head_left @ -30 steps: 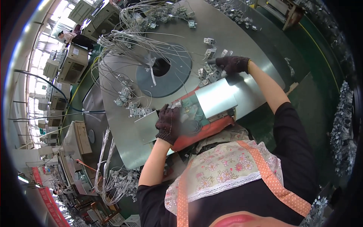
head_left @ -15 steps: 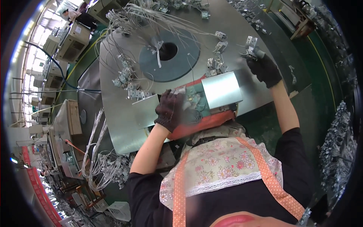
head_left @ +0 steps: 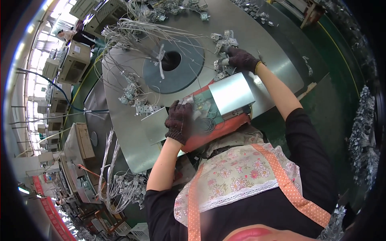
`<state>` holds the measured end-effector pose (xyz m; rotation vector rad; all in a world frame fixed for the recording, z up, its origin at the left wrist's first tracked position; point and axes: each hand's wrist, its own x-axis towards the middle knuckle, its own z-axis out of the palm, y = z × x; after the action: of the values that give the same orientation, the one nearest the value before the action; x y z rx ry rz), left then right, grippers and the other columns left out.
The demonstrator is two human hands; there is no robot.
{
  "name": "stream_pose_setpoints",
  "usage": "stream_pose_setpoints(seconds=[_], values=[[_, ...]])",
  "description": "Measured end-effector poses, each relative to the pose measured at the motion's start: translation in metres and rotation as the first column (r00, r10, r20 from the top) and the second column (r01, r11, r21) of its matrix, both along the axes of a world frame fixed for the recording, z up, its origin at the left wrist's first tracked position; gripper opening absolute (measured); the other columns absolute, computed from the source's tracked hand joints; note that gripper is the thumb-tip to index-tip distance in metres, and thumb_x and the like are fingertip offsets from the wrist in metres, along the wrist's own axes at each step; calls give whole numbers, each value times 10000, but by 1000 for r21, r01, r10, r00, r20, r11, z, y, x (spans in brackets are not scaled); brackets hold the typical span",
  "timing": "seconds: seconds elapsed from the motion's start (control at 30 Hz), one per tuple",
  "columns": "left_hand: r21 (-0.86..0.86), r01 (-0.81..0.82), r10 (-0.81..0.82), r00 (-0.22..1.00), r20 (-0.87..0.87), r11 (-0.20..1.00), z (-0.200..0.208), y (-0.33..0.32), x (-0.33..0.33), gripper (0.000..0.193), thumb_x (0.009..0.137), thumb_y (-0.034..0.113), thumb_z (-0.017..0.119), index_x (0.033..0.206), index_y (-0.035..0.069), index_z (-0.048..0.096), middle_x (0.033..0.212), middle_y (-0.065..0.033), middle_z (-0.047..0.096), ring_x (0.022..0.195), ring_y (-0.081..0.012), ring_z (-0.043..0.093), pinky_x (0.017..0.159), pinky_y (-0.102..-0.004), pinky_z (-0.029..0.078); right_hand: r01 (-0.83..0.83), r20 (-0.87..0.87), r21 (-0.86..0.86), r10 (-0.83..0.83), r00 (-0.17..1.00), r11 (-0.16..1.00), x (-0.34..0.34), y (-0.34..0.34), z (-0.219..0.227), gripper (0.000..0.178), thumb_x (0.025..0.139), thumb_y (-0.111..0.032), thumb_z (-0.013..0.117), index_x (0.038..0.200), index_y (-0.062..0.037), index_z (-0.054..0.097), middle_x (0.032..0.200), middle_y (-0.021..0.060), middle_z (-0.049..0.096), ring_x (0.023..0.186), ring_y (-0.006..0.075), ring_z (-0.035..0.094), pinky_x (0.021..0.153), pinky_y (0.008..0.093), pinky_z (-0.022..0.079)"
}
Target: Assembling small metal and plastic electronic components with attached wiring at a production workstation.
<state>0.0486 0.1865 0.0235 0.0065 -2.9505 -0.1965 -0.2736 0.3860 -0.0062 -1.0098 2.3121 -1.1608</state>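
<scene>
My left hand (head_left: 179, 120), in a dark knitted glove, rests with curled fingers at the left of a red-edged fixture (head_left: 217, 130) with a green middle. Beside its fingertips is a small whitish piece (head_left: 188, 100); what the fingers grip is hidden. Small pale parts and a coil of thin wire (head_left: 207, 125) lie on the green middle. A shiny metal cover (head_left: 232, 94) stands at the right of it. My right hand (head_left: 243, 60), gloved alike, is closed on a small metal part (head_left: 229, 37), beside a row of similar metal parts (head_left: 220, 64).
Under these lies a steel table (head_left: 132, 140). A grey disc (head_left: 177, 84) with a central hole has bundled wires (head_left: 161, 28) over it. More wired parts (head_left: 130, 90) lie left, wire bundles (head_left: 120, 188) hang below. A person (head_left: 74, 35) is far left.
My right hand has moved left with the small metal part to the row of similar parts. My left hand stays at the fixture. The whole view has shifted slightly.
</scene>
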Motion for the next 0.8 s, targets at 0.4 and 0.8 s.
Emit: stream_pose_setpoints(seconds=[0.4,0.8], values=[[80,-26,26,1000,1,996,18,10,-1,570,890,409,703,1295,16,626,1231,-191,694,1185,-356,642,1104,-491,434,237,-547,250,-65,834,939,-10,7,1,516,843,-269,661,1290,-36,549,1184,253,637,1085,430,633,925,523,523],[62,-43,43,999,6,997,6,2,2,570,891,407,711,1296,16,628,1258,-194,691,1212,-335,640,1138,-482,409,42,-240,-659,-263,935,751,90,152,132,405,935,-143,681,1325,-80,588,1196,136,677,1014,257,708,835,366,600]])
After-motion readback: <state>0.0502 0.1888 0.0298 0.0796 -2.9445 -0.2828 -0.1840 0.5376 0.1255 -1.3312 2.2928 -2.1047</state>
